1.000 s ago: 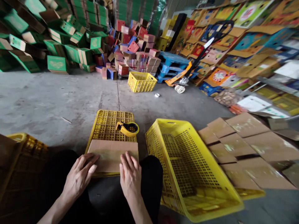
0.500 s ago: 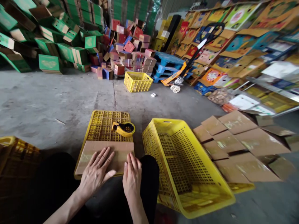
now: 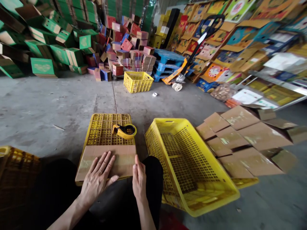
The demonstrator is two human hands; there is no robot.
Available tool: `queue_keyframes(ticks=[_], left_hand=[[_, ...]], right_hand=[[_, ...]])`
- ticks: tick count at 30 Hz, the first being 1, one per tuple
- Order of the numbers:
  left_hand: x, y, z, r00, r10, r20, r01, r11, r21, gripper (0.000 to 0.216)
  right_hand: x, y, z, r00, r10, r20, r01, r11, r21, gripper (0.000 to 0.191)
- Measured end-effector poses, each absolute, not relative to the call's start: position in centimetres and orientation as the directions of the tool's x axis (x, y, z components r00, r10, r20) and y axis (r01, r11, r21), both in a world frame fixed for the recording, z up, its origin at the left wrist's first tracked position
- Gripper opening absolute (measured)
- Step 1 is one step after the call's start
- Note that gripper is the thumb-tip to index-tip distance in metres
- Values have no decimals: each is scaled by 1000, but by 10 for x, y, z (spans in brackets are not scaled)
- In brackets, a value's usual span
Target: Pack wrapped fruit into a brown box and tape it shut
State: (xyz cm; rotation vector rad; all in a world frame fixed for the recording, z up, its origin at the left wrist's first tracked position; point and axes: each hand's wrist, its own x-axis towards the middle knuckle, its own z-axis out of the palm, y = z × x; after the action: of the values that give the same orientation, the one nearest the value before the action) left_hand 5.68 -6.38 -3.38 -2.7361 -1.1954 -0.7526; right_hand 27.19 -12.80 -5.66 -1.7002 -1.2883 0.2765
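Low cardboard carton [image 3: 124, 161], seen in the head view, lies flat on an upturned yellow crate [image 3: 109, 129] directly in front of the person, its long axis running left to right across the lap. Left hand [image 3: 97, 175] rests palm down on its upper face, left of the middle, fingers a little apart and thumb out to the side; that grip is spread over the cardboard, not closed around it. Right hand [image 3: 139, 179] is at the carton's right-hand end, fingers close together and pointing away from the body; whether thumb and fingers pinch the edge, I cannot tell.

Just past the carton's far long edge, toward its right half, sits a yellow tape dispenser [image 3: 125, 131] on the same crate, ahead of both hands and touched by neither. Farther right stands an open yellow crate [image 3: 201, 159], with the right knee [image 3: 154, 175] between it and the carton. Right hand is the nearer one to that crate.
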Motion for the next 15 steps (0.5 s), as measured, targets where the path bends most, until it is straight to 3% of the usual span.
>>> queue_keyframes(ticks=[9, 15], left_hand=[[57, -66, -34, 585, 675, 450, 707, -696, 123, 82], [54, -63, -33, 600, 661, 451, 693, -711, 119, 82]], right_hand=[[269, -178, -57, 504, 844, 184, 422, -55, -905, 41], [266, -135, -41, 359, 880, 311, 626, 20, -780, 51]])
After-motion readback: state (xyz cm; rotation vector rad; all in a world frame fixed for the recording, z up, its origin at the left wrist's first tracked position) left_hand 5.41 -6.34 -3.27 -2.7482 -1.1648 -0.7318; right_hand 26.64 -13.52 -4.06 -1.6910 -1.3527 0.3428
